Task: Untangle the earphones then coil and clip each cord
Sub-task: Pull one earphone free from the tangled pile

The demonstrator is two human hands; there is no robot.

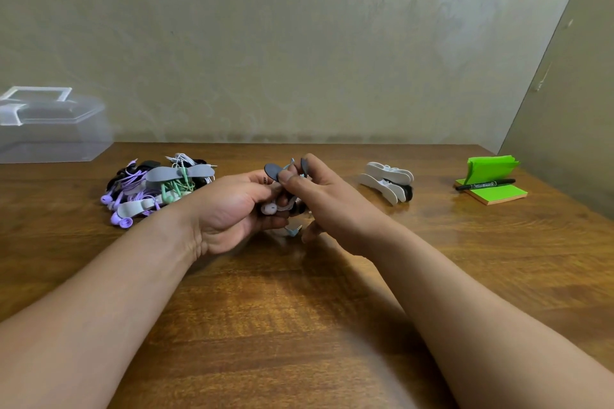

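left hand grips white earphones; right hand pinches dark clip.

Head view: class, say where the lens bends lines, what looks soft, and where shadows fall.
Head view: wide-angle, so the wall corner leans and the forearms loom large; the clear box at the left edge is soft; light is even, with a faint shadow on the table under the right hand.

Left hand: holds white earphones, centre.
Right hand: pinches dark clip.
Earphone pile: ten o'clock.
White clips: two o'clock.
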